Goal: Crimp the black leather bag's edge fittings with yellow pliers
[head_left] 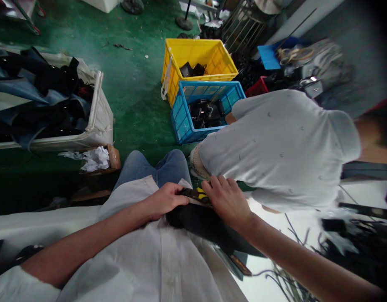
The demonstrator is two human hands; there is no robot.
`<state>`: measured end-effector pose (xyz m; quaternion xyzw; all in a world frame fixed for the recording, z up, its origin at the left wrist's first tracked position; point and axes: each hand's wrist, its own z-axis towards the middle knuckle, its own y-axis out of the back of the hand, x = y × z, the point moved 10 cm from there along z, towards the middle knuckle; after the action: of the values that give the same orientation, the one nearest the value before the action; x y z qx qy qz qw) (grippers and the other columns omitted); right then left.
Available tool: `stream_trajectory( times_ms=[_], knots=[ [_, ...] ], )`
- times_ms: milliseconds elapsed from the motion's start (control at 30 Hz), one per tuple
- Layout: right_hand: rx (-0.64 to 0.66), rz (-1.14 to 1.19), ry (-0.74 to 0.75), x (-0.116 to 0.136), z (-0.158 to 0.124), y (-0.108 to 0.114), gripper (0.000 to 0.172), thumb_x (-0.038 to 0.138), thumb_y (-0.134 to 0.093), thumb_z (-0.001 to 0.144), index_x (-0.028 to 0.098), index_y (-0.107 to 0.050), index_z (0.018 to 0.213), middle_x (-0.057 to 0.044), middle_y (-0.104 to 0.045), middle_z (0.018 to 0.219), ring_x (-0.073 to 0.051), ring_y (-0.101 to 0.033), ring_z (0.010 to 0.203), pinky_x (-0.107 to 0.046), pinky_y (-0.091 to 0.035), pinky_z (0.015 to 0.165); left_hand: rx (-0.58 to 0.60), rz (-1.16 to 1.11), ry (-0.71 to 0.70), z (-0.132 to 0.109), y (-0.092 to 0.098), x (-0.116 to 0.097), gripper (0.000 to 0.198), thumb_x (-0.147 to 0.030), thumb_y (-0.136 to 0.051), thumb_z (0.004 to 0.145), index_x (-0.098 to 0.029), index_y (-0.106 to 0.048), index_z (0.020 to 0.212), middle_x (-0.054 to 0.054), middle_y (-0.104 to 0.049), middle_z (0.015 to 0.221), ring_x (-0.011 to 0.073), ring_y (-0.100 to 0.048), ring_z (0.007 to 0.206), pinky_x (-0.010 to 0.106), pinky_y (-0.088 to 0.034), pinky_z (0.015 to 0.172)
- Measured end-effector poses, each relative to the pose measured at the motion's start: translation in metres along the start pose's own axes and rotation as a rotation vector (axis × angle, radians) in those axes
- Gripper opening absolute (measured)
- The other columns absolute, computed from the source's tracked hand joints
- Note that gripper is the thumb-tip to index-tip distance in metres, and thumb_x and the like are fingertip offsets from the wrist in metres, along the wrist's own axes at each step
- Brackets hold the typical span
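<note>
My left hand (168,200) pinches the left end of a dark strip (189,192) at the edge of a black sheet of material (202,220), close to my body. My right hand (226,199) is closed at the strip's other end, with a small yellow piece (201,193) showing beside its fingers. Whether the yellow piece is a tool's handle I cannot tell. The black sheet hangs from between my hands toward the lower right, passing under my right forearm.
A person in a light shirt (275,147) bends close on my right, reaching toward a blue crate (209,134) of black parts. Behind it stands a yellow crate (202,43). A white bin (100,105) of dark strips is at left, near a small box (114,157) with crumpled paper.
</note>
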<state>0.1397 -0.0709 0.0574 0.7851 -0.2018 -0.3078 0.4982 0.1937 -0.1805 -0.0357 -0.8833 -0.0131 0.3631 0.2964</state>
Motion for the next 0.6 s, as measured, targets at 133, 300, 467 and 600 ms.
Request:
stream_trajectory(
  times_ms=[133, 300, 467, 600],
  knots=[
    [0.021, 0.036, 0.036, -0.003, 0.004, -0.005, 0.009, 0.019, -0.053, 0.106, 0.024, -0.061, 0.104, -0.009, -0.064, 0.097, -0.030, -0.055, 0.090, -0.042, -0.026, 0.074, -0.003, -0.020, 0.039, 0.004, -0.001, 0.005, 0.026, -0.028, -0.075, 0.077, -0.011, -0.078, 0.096, 0.004, -0.071, 0.080, 0.0130, -0.059, 0.065, 0.024, -0.038, 0.057],
    [0.100, 0.247, 0.030, -0.012, 0.004, -0.026, 0.009, 0.018, -0.061, 0.098, 0.023, -0.062, 0.106, -0.006, -0.067, 0.097, -0.025, -0.059, 0.087, -0.039, -0.024, 0.072, -0.037, 0.038, 0.006, 0.007, 0.002, 0.003, 0.023, -0.029, -0.074, 0.078, -0.011, -0.078, 0.092, 0.001, -0.066, 0.074, 0.0127, -0.054, 0.063, 0.026, -0.034, 0.057],
    [0.175, 0.466, -0.080, -0.018, -0.008, -0.043, 0.015, 0.019, -0.065, 0.087, 0.023, -0.062, 0.101, -0.004, -0.071, 0.097, -0.021, -0.063, 0.084, -0.035, -0.025, 0.070, -0.075, 0.228, -0.155, 0.003, 0.004, -0.014, 0.018, -0.029, -0.070, 0.085, -0.014, -0.068, 0.075, -0.003, -0.053, 0.069, 0.0109, -0.044, 0.066, 0.028, -0.025, 0.058],
    [0.281, 0.682, -0.125, -0.017, -0.018, -0.048, 0.014, 0.014, -0.061, 0.082, 0.024, -0.061, 0.092, -0.001, -0.073, 0.088, -0.020, -0.066, 0.080, -0.033, -0.027, 0.068, -0.039, 0.312, -0.239, -0.001, -0.004, -0.026, 0.021, -0.026, -0.066, 0.088, -0.016, -0.060, 0.070, -0.004, -0.046, 0.067, 0.0108, -0.040, 0.065, 0.030, -0.024, 0.058]
  ],
)
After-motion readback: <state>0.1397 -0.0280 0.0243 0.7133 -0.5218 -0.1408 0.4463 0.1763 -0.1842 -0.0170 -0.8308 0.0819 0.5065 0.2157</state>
